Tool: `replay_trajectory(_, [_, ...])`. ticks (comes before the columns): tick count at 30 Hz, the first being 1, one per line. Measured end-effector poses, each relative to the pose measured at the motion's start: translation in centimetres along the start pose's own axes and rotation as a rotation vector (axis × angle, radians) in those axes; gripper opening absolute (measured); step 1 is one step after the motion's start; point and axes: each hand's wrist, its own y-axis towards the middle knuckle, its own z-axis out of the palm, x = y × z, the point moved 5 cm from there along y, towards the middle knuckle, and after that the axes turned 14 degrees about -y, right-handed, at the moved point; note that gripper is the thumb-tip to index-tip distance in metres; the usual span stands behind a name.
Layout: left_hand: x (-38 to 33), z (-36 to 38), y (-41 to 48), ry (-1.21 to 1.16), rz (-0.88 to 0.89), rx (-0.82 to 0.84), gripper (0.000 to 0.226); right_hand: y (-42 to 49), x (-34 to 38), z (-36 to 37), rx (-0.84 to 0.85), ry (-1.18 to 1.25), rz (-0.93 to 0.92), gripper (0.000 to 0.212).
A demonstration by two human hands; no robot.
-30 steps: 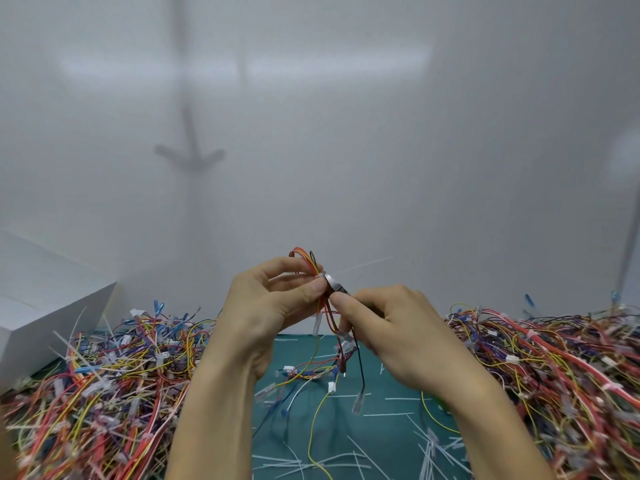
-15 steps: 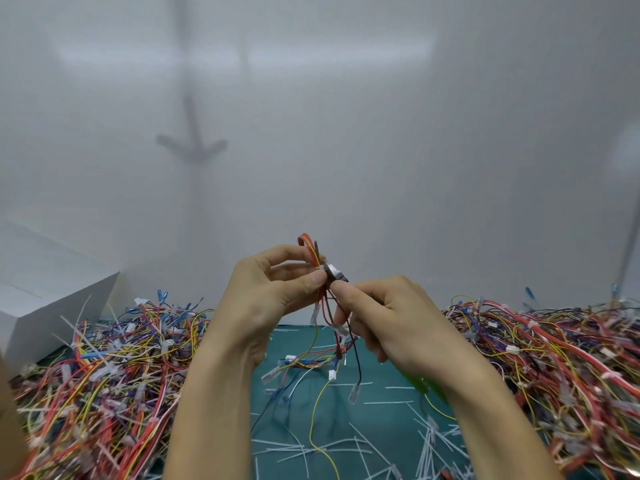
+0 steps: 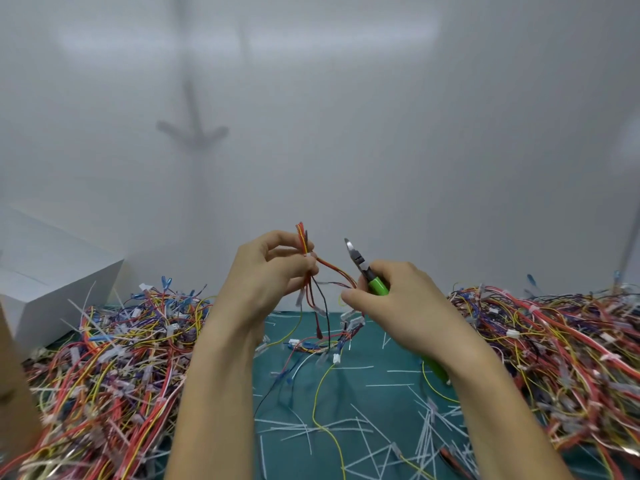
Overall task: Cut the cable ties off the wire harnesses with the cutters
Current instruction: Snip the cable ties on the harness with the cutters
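My left hand pinches a wire harness of red, orange, yellow and black wires, held up above the green mat. The folded top of the bundle sticks up past my fingers and the loose ends hang down to the mat. My right hand grips green-handled cutters, their metal jaws pointing up and left, a short way right of the bundle and not touching it. Its fingers also catch a few orange strands that fan across from the bundle. Whether a cable tie sits on the bundle I cannot tell.
A big heap of tangled harnesses lies at the left and another heap at the right. Cut white cable ties litter the mat. A white box stands at the far left, a brown cardboard edge beside it.
My right hand has pulled away to the right from the bundle, so the cutters' jaws now show clear of it. The left hand keeps its hold and the strands have spread.
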Motion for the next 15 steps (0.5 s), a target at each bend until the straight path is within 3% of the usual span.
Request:
replay_trajectory(5, [0.1,-0.9,0.2,0.078,0.011,-0.108,0.023,-0.6,-0.2,1.9,0.288,-0.129,-0.04,0.021])
replay_trajectory(9, [-0.2,-1.7,0.3,0.102,0.044,-0.186,0.026,-1.6,-0.5,5.1,0.625,-0.206,-0.043,0.033])
replay_trajectory(15, [-0.5,-1.8,0.3,0.082,0.046,-0.182,0.022,-2.0,-0.3,10.1,0.766,-0.313,-0.046,0.032])
